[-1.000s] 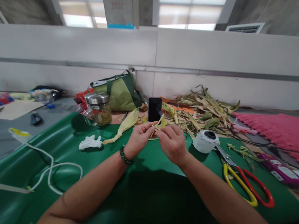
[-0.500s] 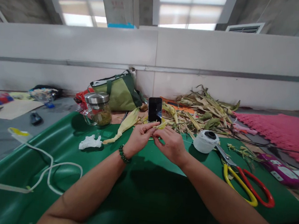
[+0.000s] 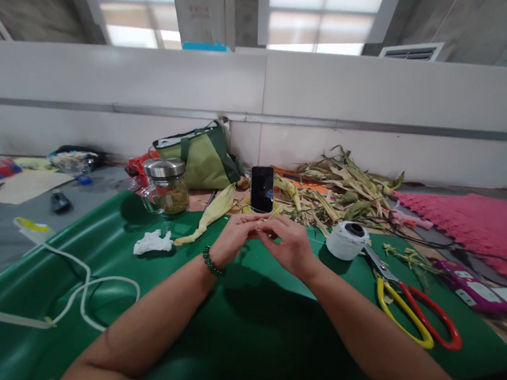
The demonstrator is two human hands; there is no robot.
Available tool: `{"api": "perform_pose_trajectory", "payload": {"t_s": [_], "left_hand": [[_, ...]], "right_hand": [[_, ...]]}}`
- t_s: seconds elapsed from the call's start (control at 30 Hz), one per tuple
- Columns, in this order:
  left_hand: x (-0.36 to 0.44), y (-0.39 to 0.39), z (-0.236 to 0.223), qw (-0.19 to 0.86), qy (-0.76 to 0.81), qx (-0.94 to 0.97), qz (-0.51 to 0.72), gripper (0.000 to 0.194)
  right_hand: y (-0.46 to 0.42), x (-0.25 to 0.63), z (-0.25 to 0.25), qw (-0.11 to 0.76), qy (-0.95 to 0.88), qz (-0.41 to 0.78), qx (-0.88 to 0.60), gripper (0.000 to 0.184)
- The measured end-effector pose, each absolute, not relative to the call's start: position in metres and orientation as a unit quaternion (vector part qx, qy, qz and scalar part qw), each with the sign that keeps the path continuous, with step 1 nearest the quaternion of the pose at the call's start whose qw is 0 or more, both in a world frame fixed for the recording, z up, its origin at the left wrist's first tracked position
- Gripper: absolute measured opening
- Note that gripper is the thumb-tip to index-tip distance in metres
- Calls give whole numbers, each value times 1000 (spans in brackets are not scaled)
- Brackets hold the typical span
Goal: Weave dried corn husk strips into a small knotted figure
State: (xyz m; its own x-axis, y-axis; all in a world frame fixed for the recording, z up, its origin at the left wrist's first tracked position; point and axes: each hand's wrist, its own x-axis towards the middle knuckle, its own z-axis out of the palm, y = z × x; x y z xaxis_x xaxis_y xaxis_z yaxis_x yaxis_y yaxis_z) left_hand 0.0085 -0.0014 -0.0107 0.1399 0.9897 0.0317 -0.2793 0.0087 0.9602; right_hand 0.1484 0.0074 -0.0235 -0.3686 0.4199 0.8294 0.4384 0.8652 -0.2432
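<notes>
Over the green mat, my left hand point(image 3: 236, 237), with a green bead bracelet at its wrist, meets my right hand point(image 3: 290, 244) fingertip to fingertip. Both are closed in a pinch on a small pale-yellow piece of corn husk point(image 3: 274, 212), mostly covered by the fingers. A thin white thread point(image 3: 318, 240) runs from the thread spool point(image 3: 347, 241) toward my right hand. Just behind the hands a phone point(image 3: 261, 189) stands upright. To the left lie a peeled-back corn husk point(image 3: 213, 213) and a crumpled white tissue point(image 3: 153, 242).
Large scissors point(image 3: 404, 300) with yellow and red handles lie at the right, near a purple box point(image 3: 472, 286). Behind are a husk pile point(image 3: 348, 181), a glass jar point(image 3: 168, 188) and a green bag point(image 3: 205, 155). A white strap point(image 3: 86, 275) loops over the green mat point(image 3: 111, 224).
My fingers have drawn closer together around the husk piece, and less of it shows. My right hand has shifted slightly left. The things on the table have stayed put.
</notes>
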Motion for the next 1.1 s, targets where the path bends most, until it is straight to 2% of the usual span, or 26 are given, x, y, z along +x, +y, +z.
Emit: {"api": "perform_pose_trajectory", "payload": {"t_s": [0.13,0.37,0.47,0.63,0.7,0.77,0.83,0.93,1.0,1.1], "left_hand": [[5,-2,-9,589,378,490,521,27],[2,-2,-10,517,390,549,529,30],[4,-3,-10,484,391,572,534,33],[4,-2,-8,481,389,558,554,43],[2,-1,-6,486,392,536,568,45],[-1,-1,-5,487,397,524,576,42],[-3,0,-4,481,404,521,577,39],[-6,3,-1,471,422,538,557,34],[-5,5,4,458,435,568,528,30],[0,6,15,416,435,638,480,24]], "right_hand": [[12,153,-18,536,-766,177,-308,14],[18,155,-15,530,-713,313,-335,16],[19,155,-15,523,-712,334,-329,18],[25,159,-18,518,-733,307,-316,18],[27,161,-20,514,-759,273,-292,23],[28,164,-22,506,-801,191,-258,21],[28,166,-22,498,-834,75,-225,6],[26,167,-20,491,-851,-41,-180,14],[25,167,-18,499,-850,-51,-161,16],[26,169,-16,510,-844,-4,-166,14]]}}
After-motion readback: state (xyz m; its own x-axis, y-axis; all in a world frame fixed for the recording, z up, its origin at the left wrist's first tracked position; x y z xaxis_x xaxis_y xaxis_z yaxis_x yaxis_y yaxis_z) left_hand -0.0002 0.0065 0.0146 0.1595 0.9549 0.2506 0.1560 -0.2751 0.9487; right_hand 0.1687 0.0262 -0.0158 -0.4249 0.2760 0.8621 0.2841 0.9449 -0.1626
